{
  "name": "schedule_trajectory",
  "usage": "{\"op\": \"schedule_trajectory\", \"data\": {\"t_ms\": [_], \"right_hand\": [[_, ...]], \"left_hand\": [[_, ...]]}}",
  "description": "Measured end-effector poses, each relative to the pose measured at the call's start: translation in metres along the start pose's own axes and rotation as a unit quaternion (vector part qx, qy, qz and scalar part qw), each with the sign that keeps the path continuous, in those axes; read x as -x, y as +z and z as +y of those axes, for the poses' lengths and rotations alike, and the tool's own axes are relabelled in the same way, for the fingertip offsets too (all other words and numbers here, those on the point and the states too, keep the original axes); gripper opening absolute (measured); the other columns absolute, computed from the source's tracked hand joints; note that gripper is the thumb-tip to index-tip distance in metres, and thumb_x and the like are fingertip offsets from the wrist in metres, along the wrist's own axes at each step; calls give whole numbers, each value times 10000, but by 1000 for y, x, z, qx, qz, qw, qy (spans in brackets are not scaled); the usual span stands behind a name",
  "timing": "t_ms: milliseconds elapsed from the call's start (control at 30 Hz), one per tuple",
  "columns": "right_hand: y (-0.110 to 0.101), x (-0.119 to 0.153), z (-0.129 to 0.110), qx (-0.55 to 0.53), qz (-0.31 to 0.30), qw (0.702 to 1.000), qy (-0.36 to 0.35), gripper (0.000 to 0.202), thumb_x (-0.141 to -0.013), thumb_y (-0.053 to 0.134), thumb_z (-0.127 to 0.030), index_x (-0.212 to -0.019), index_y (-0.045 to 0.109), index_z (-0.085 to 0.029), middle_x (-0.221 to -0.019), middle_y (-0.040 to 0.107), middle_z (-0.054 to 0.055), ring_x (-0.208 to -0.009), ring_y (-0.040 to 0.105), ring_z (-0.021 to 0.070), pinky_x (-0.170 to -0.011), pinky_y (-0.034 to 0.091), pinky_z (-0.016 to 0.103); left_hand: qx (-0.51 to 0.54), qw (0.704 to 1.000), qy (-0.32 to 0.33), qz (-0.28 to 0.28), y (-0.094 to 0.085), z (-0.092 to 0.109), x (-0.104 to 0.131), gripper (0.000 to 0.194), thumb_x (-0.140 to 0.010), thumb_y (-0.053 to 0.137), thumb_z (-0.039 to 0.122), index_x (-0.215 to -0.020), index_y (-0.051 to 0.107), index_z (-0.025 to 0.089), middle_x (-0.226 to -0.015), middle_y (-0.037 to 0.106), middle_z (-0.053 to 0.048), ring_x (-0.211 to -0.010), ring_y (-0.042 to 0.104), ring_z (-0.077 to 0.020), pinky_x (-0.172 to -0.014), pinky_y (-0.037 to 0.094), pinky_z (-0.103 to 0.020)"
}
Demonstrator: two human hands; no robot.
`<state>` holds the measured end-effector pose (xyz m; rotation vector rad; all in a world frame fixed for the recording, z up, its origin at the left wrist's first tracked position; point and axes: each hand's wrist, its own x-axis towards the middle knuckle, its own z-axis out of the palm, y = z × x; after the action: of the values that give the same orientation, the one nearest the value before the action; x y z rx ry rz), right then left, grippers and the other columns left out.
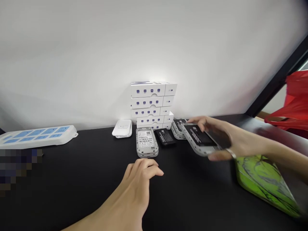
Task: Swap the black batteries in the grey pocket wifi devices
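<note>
My right hand [214, 136] holds a grey-white device [204, 149] by its edges, tilted above the black table, with a black battery [198, 135] seated in it. Just behind it lies another device [178, 130] with a battery inside. My left hand [141, 176] hovers or rests low over the table, fingers bent, thumb apart, holding nothing. Beyond its fingertips sit stacked open devices [147, 151] with a printed label on the top one. A loose black battery [165, 137] lies to the right of that stack.
Several white boxes [146, 93] are stacked against the wall. White covers [122, 128] lie left of them. A power strip [38, 136] is at the far left, a green packet [264, 183] at the right, and a red bag [297, 99] beyond. The black table [91, 173] extends underneath.
</note>
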<state>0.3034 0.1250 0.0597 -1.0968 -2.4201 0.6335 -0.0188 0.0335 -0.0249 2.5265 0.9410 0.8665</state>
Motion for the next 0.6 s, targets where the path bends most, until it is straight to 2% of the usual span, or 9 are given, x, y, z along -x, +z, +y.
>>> {"op": "schedule_trajectory", "data": {"t_ms": [133, 233, 333, 433, 533, 600], "right_hand": [[16, 35, -17, 30, -41, 999, 15, 594, -559, 825, -516, -975, 498, -247, -1458, 418, 96, -1257, 483, 368, -952, 498, 423], [28, 40, -13, 54, -67, 995, 41, 578, -580, 803, -526, -1001, 537, -233, -1469, 393, 116, -1232, 507, 364, -953, 495, 441], [33, 35, -4, 62, -85, 994, 38, 648, -627, 787, -510, -1174, 547, -258, -1444, 431, 99, -1249, 504, 345, -985, 479, 461], [32, 33, 1, 71, -69, 994, 51, 843, -678, 763, -519, -1415, 404, -323, -1408, 491, 77, -1231, 533, 337, -997, 472, 486], [27, 37, -3, 96, -67, 991, 66, 798, -693, 751, -569, -1399, 439, -365, -1514, 391, 43, -1303, 467, 372, -1041, 441, 492], [20, 45, -5, 123, -45, 988, 87, 718, -729, 711, -601, -1362, 472, -361, -1500, 413, 45, -1295, 471, 380, -1031, 456, 464]], "left_hand": [[7, 999, -31, -4, 1, -3, 0, 653, -763, 626, 672, -1277, 373, 360, -1259, 548, -69, -1073, 569, -319, -865, 512, -485], [5, 999, -48, 3, -1, -1, -1, 566, -809, 621, 610, -1267, 392, 371, -1267, 557, -63, -1092, 575, -320, -869, 519, -490], [6, 999, -52, 6, -1, 2, -1, 562, -799, 650, 593, -1255, 412, 365, -1259, 573, -63, -1100, 584, -324, -868, 526, -483], [7, 998, -56, 9, -2, 2, -1, 575, -778, 675, 586, -1247, 424, 369, -1263, 579, -57, -1098, 590, -324, -866, 529, -475], [4, 998, -54, 7, -2, 1, -1, 598, -770, 664, 604, -1261, 407, 379, -1284, 564, -58, -1110, 579, -330, -867, 523, -482], [2, 999, -45, -2, -2, 0, 0, 654, -749, 657, 640, -1280, 381, 377, -1292, 549, -68, -1111, 570, -336, -870, 514, -486]]}}
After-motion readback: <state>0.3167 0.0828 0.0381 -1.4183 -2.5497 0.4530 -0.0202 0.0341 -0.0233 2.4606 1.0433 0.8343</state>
